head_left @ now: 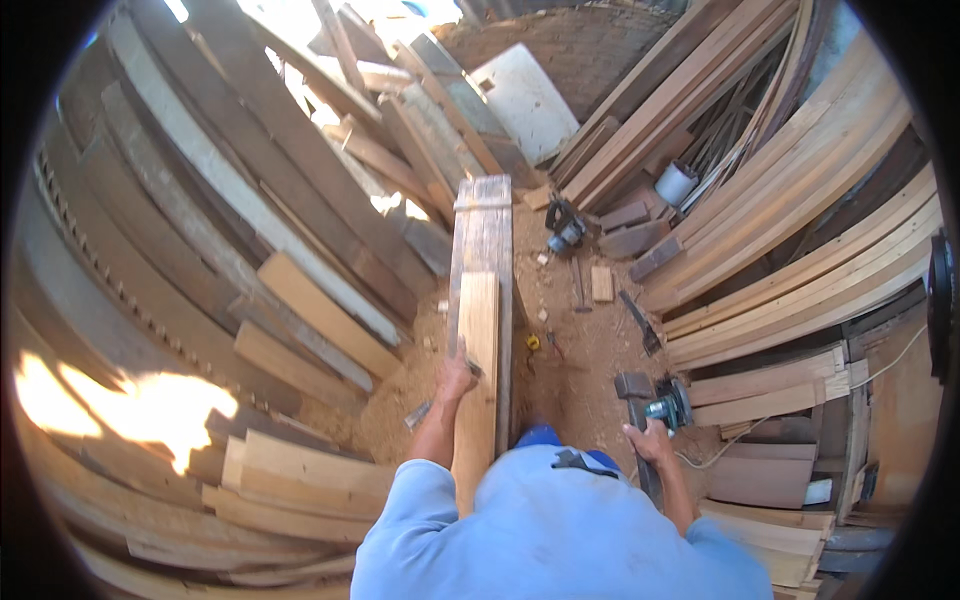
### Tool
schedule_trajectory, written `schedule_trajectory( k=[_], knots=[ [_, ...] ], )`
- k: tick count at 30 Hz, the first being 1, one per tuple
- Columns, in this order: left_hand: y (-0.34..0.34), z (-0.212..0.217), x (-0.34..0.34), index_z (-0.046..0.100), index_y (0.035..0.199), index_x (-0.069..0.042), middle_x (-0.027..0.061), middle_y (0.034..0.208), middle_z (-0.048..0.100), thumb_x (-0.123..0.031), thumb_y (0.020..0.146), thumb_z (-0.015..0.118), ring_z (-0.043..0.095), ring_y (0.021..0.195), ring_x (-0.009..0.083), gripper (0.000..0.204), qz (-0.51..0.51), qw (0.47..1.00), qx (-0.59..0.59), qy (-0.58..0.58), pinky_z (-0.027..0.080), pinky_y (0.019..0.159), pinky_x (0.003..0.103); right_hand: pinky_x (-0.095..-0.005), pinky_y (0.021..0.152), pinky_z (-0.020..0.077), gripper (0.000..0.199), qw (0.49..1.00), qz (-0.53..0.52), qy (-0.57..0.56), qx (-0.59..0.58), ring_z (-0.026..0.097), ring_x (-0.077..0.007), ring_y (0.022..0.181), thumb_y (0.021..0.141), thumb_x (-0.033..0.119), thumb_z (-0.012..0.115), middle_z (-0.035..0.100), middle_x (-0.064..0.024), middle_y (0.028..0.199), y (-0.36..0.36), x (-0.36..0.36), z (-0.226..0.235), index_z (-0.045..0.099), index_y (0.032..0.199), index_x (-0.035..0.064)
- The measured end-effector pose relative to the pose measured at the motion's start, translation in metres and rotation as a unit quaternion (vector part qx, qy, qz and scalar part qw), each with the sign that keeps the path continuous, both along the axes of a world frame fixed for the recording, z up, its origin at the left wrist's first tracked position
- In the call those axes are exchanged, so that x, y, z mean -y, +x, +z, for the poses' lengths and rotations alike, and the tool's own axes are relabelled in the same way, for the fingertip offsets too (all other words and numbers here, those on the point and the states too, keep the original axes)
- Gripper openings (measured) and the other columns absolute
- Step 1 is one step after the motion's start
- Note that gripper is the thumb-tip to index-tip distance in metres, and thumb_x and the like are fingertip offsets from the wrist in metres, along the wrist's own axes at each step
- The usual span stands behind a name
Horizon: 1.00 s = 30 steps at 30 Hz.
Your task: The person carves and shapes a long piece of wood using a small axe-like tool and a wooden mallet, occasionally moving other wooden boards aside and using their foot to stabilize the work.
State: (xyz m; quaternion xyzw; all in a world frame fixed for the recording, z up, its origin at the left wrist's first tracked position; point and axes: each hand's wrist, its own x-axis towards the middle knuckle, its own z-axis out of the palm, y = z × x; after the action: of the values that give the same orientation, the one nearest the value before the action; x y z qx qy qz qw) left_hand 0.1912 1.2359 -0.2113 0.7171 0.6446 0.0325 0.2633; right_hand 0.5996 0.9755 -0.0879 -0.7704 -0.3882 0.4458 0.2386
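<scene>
A pale wooden plank (pixel 478 400) lies lengthwise on a narrow, weathered wooden bench (pixel 485 225) in front of me. My left hand (pixel 457 377) is closed at the plank's left edge, its knuckles over the top face. A small dark object (pixel 473 369) shows at its fingers, too small to name. Out to my right, my right hand (pixel 652 441) is closed at the near end of a green power tool (pixel 664 409) with a round dark part. Its thumb points left, and most of its fingers are hidden. A dark wooden beam (pixel 640 420) lies beside this tool.
Boards (pixel 250 230) lean densely along the left, and long planks (pixel 780 190) are stacked on the right. A second power tool (pixel 566 228), a hammer (pixel 580 285) and a small wood block (pixel 602 284) lie on the sawdust-covered ground. A pale cord (pixel 712 460) runs near the green tool.
</scene>
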Motion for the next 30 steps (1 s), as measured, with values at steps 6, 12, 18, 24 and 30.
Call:
schedule_trajectory(
  k=[6,12,18,24,30],
  knots=[
    [0.056,0.049,-0.070,-0.001,0.162,-0.015,0.0254,0.126,0.064,-0.057,0.066,0.087,0.063,0.115,0.0409,0.137,-0.021,0.984,-0.111,-0.141,0.050,0.100,0.046,-0.0307,0.051,0.0494,0.038,0.988,-0.100,0.107,-0.053,0.061,-0.0149,0.054,0.085,0.038,0.072,0.062,-0.0062,0.063,-0.020,-0.037,0.061,0.063,0.082,0.0009],
    [0.058,0.033,-0.061,0.000,0.162,-0.015,0.0282,0.138,0.055,-0.062,0.061,0.088,0.054,0.130,0.0409,0.142,0.013,0.975,-0.170,-0.141,0.041,0.112,0.045,-0.0307,0.051,0.0487,0.041,0.982,-0.093,0.139,-0.086,0.060,-0.0141,0.054,0.084,0.041,0.074,0.063,-0.0063,0.063,-0.005,-0.073,0.085,0.064,0.084,0.0017],
    [0.032,-0.001,-0.050,0.000,0.161,-0.006,0.0311,0.130,0.060,-0.059,0.067,0.083,0.059,0.122,0.0423,0.136,-0.066,0.976,-0.113,-0.177,0.046,0.104,0.045,-0.0395,0.063,0.0497,0.034,0.955,-0.087,0.283,0.016,0.062,-0.0240,0.065,0.084,0.027,0.072,0.064,-0.0133,0.074,-0.017,-0.104,0.147,0.061,0.097,-0.0021],
    [0.003,-0.012,-0.078,0.007,0.157,0.005,0.0323,0.106,0.068,-0.033,0.073,0.079,0.068,0.105,0.0411,0.117,-0.172,0.959,-0.097,-0.202,0.055,0.085,0.042,-0.0332,0.069,0.0511,0.014,0.885,-0.159,0.434,-0.050,0.063,-0.0166,0.071,0.088,0.011,0.071,0.066,-0.0064,0.079,-0.048,-0.139,0.178,0.065,0.095,0.0015],
    [0.003,0.014,-0.094,0.010,0.158,-0.004,0.0326,0.110,0.067,-0.028,0.081,0.061,0.066,0.104,0.0447,0.095,-0.257,0.937,-0.140,-0.188,0.054,0.089,0.048,-0.0284,0.064,0.0473,0.010,0.849,-0.220,0.454,-0.159,0.057,-0.0103,0.068,0.091,0.009,0.074,0.062,0.0003,0.076,-0.113,-0.149,0.108,0.065,0.087,0.0053]
  ],
)
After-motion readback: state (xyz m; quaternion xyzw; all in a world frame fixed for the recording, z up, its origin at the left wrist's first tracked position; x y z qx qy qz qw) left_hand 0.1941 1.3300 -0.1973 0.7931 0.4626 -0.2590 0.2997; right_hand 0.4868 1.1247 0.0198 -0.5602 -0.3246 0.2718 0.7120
